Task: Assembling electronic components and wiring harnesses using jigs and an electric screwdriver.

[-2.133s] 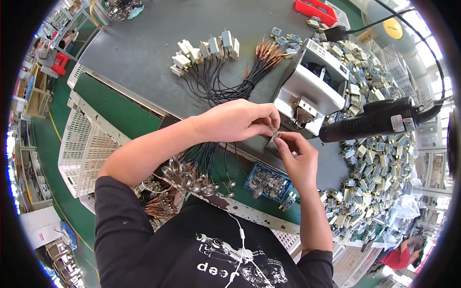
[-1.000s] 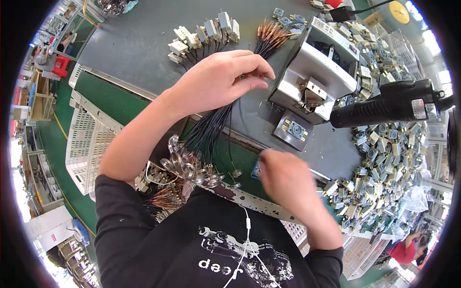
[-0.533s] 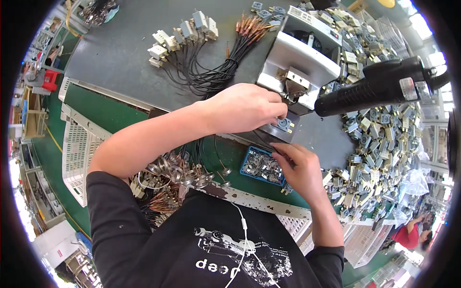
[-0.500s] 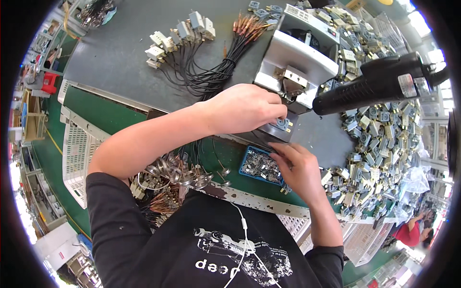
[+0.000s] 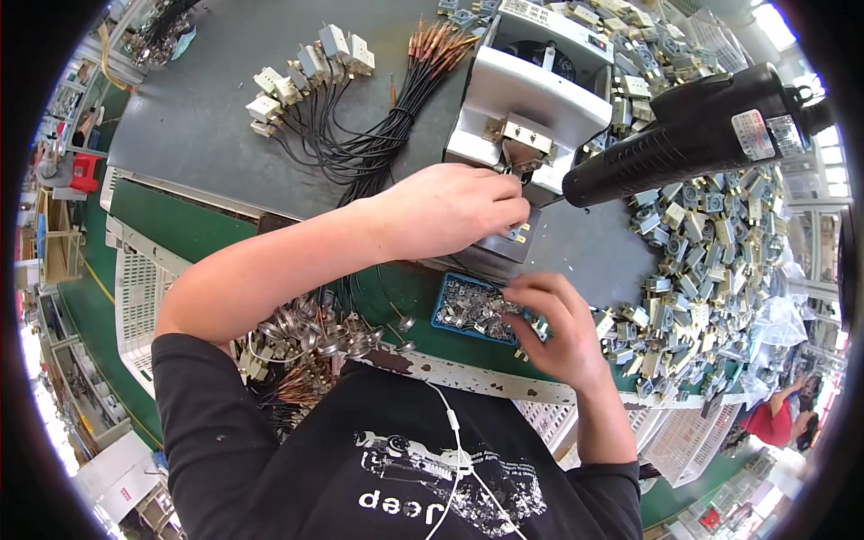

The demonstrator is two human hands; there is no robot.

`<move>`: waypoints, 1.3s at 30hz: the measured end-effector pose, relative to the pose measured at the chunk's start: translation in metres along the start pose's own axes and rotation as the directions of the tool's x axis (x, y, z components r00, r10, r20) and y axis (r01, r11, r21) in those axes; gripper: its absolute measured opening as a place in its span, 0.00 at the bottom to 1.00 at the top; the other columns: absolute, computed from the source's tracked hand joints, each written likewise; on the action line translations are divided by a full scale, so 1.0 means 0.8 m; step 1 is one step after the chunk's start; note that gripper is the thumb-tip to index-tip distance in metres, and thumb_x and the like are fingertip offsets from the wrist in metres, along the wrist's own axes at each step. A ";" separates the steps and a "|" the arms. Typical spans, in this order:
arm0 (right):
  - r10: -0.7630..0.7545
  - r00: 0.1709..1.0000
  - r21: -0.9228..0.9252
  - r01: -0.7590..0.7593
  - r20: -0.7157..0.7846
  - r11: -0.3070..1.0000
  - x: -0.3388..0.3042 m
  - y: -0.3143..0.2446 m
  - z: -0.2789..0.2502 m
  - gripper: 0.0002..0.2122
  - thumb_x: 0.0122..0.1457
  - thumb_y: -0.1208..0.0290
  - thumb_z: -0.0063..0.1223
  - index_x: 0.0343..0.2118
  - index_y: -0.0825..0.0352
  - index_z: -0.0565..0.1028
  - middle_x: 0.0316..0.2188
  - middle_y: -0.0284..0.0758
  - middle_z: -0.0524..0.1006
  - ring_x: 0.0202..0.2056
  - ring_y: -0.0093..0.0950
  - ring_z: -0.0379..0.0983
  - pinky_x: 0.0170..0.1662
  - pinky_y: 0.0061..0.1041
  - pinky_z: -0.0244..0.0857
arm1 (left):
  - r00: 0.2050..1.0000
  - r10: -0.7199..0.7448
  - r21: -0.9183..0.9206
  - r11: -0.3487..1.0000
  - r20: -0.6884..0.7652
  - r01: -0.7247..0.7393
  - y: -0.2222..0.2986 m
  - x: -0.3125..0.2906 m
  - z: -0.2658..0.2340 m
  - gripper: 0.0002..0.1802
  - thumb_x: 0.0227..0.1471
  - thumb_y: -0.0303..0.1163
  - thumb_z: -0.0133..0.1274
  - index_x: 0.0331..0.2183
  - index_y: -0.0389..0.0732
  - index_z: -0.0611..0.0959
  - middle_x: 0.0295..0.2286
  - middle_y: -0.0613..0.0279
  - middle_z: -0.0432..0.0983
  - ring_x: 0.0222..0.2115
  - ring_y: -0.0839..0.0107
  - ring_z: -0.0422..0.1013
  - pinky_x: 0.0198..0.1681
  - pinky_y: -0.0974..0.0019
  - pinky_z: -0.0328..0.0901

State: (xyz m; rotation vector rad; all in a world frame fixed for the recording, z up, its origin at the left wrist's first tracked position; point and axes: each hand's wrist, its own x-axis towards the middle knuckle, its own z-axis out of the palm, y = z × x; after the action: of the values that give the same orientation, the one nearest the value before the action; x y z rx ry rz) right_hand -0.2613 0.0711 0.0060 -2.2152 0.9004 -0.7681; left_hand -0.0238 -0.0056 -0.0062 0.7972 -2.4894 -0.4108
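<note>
My left hand is closed at the front of a silver bench machine. Its fingertips grip a small grey thermostat block with brass terminals, mostly hidden beneath them. To the right, my right hand hovers by the right end of a blue tray, thumb and fingers apart, nothing visible between them. Small metal clips fill the tray. A black electric screwdriver points at the machine from the right.
Bundled black leads with blocks and copper tips lie at the far left of the grey table. A large heap of loose blocks covers the right side. Metal discs and leads are piled near my left elbow. A person in red is at the far right.
The whole view has shifted, with the table things a little further left. My right hand has come away from the dark lead near the block and spread its fingers. My left hand stays at the block.
</note>
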 end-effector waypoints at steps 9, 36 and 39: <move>0.320 0.941 0.341 -0.339 0.112 0.877 -0.007 0.014 -0.012 0.17 0.64 0.79 0.53 0.55 0.74 0.68 0.46 0.42 0.79 0.47 0.30 0.78 0.53 0.28 0.70 | 0.998 -0.006 -0.179 0.984 0.068 0.018 0.024 -0.030 -0.031 0.14 0.51 0.39 0.62 0.38 0.44 0.83 0.26 0.66 0.78 0.26 0.61 0.76 0.29 0.61 0.71; 0.525 0.841 0.710 -0.292 -0.128 0.641 0.028 0.011 0.026 0.18 0.70 0.74 0.45 0.59 0.73 0.64 0.54 0.51 0.73 0.54 0.40 0.73 0.60 0.40 0.66 | 0.964 -0.193 -0.347 0.904 0.183 0.248 0.017 -0.031 -0.052 0.10 0.58 0.35 0.55 0.35 0.39 0.83 0.29 0.56 0.80 0.32 0.55 0.76 0.36 0.56 0.70; 0.444 0.852 0.840 -0.011 -0.276 0.542 0.029 0.001 0.045 0.15 0.70 0.73 0.45 0.55 0.74 0.67 0.50 0.50 0.77 0.51 0.37 0.76 0.58 0.38 0.67 | 0.934 -0.227 -0.484 0.807 0.276 0.339 0.016 -0.042 -0.026 0.11 0.58 0.37 0.56 0.36 0.39 0.84 0.31 0.57 0.81 0.33 0.55 0.77 0.37 0.57 0.71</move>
State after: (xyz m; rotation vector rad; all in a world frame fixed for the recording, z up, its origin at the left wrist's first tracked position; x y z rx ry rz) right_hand -0.2229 0.0648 -0.0112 -1.0461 0.7878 -1.2922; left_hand 0.0052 0.0223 0.0048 0.9257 -2.2485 -1.2827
